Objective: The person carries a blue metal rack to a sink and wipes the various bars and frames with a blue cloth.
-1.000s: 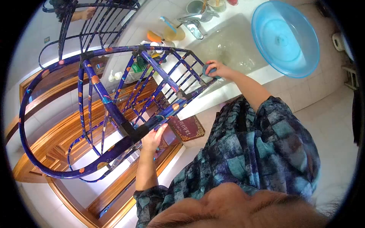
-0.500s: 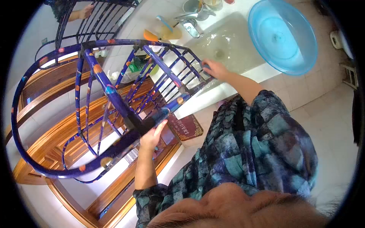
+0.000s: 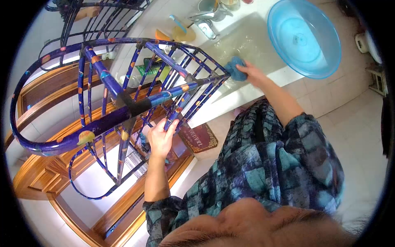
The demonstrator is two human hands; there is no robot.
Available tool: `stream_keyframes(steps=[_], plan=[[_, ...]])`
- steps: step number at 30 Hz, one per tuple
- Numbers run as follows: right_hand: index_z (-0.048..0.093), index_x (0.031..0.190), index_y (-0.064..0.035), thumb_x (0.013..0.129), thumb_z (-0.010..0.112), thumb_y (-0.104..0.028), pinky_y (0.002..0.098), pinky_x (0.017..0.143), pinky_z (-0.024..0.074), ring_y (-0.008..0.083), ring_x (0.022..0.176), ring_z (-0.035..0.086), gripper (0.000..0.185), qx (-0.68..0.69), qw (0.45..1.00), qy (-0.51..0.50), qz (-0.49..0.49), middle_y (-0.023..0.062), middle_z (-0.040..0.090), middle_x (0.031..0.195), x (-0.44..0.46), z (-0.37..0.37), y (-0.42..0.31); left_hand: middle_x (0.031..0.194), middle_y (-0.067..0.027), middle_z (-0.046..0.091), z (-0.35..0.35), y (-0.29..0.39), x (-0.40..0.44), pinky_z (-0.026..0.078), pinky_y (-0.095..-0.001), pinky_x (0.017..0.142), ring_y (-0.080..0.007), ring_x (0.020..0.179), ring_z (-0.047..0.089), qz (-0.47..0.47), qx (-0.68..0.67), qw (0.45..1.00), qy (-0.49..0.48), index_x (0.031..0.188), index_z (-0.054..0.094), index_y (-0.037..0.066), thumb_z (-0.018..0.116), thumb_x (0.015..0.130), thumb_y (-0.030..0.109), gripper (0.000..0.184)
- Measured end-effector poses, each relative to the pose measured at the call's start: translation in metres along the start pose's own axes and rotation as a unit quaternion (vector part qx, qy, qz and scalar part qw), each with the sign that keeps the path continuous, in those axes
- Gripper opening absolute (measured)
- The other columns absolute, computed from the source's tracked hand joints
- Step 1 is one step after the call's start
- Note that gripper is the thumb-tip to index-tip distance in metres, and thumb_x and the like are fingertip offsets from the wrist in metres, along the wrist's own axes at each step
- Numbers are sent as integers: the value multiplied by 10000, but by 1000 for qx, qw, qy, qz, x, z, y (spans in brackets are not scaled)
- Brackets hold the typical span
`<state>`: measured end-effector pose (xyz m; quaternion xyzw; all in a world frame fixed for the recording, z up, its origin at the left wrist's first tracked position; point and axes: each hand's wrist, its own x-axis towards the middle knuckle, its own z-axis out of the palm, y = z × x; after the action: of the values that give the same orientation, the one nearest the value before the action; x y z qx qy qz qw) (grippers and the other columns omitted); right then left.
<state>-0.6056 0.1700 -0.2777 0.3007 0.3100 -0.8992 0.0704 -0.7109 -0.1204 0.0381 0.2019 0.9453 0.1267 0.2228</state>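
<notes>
- Through my head camera, I see the blue patterned rack (image 3: pixel 166 94) filling the left half of the view, tilted, with its far end reaching over the edge of the sink (image 3: pixel 263 47).
- My left hand (image 3: pixel 160 138) has its grip closed around one of the rack's bars.
- My right hand (image 3: pixel 255 76) has its grip clenched on a blue cloth (image 3: pixel 235 69), right at the rack's far corner.
- Water lies in the sink; the faucet (image 3: pixel 205 29) stands behind it, and a light-blue basin (image 3: pixel 304 39) rests beside my right hand's side of it.
- A dark red mat (image 3: pixel 201 139) lies past my left hand.
- The rack's bars stand between me and the tabletop clutter, crossing a green packet (image 3: pixel 147 71).
- Some left fingertips are hidden by the bar, and the cloth covers part of my right fingers.
- A cup (image 3: pixel 207 5) behind the faucet is cut off at the top.
- I can't read the lettering on the mat.
- Upper left, a mirror repeats the bars confusingly.
</notes>
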Motion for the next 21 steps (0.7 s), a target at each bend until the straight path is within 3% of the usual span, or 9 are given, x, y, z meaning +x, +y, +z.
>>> stream_keyframes(steps=[2, 3, 6, 7, 10, 11, 14, 19, 21], plan=[[409, 1339, 12, 860, 694, -264, 363, 1040, 366, 259, 1247, 460, 622, -78, 993, 61, -63, 137, 466, 1371, -5, -2, 35, 584, -83, 598, -2, 7, 1, 430, -318, 522, -195, 521, 576, -5, -2, 1000, -14, 750, 629, 38, 687, 851, 346, 330], [446, 1290, -32, 824, 724, -189, 336, 1071, 309, 252, 1295, 400, 564, -92, 992, 84, -12, 152, 373, 1445, -24, 17, 28, 574, -79, 586, 1, 6, 2, 423, -314, 518, -189, 508, 551, -2, -36, 999, -17, 758, 631, 33, 687, 855, 336, 324], [458, 1253, -82, 756, 756, -103, 329, 1072, 308, 264, 1294, 405, 580, -263, 937, 107, -205, 166, 338, 1458, -17, 28, 68, 561, -74, 574, 7, 11, 3, 418, -308, 512, -168, 496, 532, 16, -58, 998, -20, 773, 635, 26, 682, 864, 319, 310], [467, 1127, -100, 718, 743, -23, 335, 992, 380, 293, 1198, 478, 500, -319, 889, 143, -296, 167, 387, 1378, -11, 35, 75, 549, -74, 565, 9, 12, 6, 409, -300, 497, -140, 490, 524, 15, -41, 999, -25, 811, 654, 26, 672, 876, 309, 291], [446, 1024, -77, 758, 697, -13, 360, 849, 437, 316, 1040, 522, 371, -329, 858, 263, -294, 165, 475, 1183, 12, 47, 88, 538, -71, 558, 11, 23, 10, 400, -287, 485, -119, 482, 508, 28, -80, 996, -26, 841, 666, 18, 665, 884, 303, 288], [411, 969, -65, 773, 668, -13, 393, 733, 433, 330, 875, 520, 328, -323, 808, 335, -361, 171, 496, 1004, 27, 53, 93, 534, -67, 553, 12, 24, 10, 394, -280, 477, -107, 476, 497, 32, -95, 995, -25, 860, 669, 4, 660, 890, 302, 300], [406, 994, -56, 763, 670, -21, 395, 735, 440, 349, 825, 525, 353, -278, 785, 426, -353, 180, 513, 917, 32, 69, 83, 531, -60, 551, 20, 20, 13, 394, -281, 475, -104, 473, 495, 67, -106, 992, -14, 856, 668, -7, 658, 892, 302, 311], [377, 1048, -73, 759, 675, -35, 403, 702, 460, 338, 785, 575, 417, -363, 806, 357, -301, 160, 550, 870, 40, 42, 61, 510, -89, 510, 30, 41, 21, 402, -306, 483, -148, 462, 495, 46, -44, 998, -2, 837, 671, 25, 645, 893, 346, 327], [378, 1070, -87, 752, 675, -34, 404, 714, 461, 331, 797, 584, 438, -391, 841, 249, -280, 159, 558, 874, 32, 27, 45, 508, -94, 507, 30, 46, 23, 405, -316, 484, -165, 457, 498, 38, -37, 999, 5, 810, 662, 24, 641, 893, 359, 345]])
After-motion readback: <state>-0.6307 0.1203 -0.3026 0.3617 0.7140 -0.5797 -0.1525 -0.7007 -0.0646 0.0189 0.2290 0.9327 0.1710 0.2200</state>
